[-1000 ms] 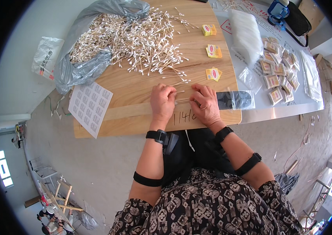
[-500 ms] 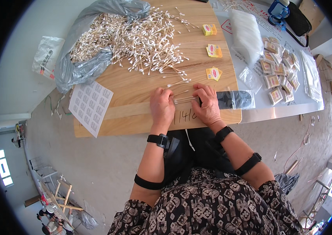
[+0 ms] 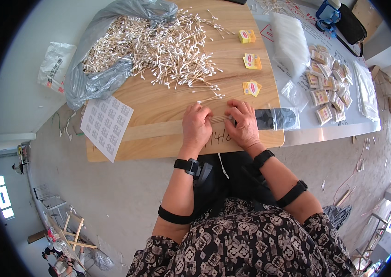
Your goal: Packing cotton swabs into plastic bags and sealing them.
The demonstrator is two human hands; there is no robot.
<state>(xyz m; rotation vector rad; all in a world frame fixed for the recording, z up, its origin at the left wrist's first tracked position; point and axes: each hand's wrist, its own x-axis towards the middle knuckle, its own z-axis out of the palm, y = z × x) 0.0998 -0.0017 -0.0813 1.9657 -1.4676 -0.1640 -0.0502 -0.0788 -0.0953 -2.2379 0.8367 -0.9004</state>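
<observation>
A few cotton swabs (image 3: pixel 219 118) lie side by side between my hands near the table's front edge. My left hand (image 3: pixel 196 128) has its fingers curled in at their left ends. At their right ends, my right hand (image 3: pixel 243 123) bends its thumb and fingers over them; the swab tips are hidden under the fingers. Just right of that hand, a dark flat strip (image 3: pixel 264 118) reaches into a small clear plastic bag (image 3: pixel 292 117). Beyond my hands spreads a large heap of loose cotton swabs (image 3: pixel 172 51), with a couple of stray swabs (image 3: pixel 211 98) nearest to me.
The heap spills from a grey plastic bag (image 3: pixel 77 85) on the wooden table (image 3: pixel 158 104). Three small stacks of yellow cards (image 3: pixel 251 61) stand along the right. A printed sheet (image 3: pixel 107 127) overhangs the front left. On the grey side surface lie packed swab packets (image 3: pixel 320 97) and clear bags (image 3: pixel 290 39).
My left hand has shifted right, toward my right hand, and its fingers now cover the left ends of the swabs. My right hand has hardly moved.
</observation>
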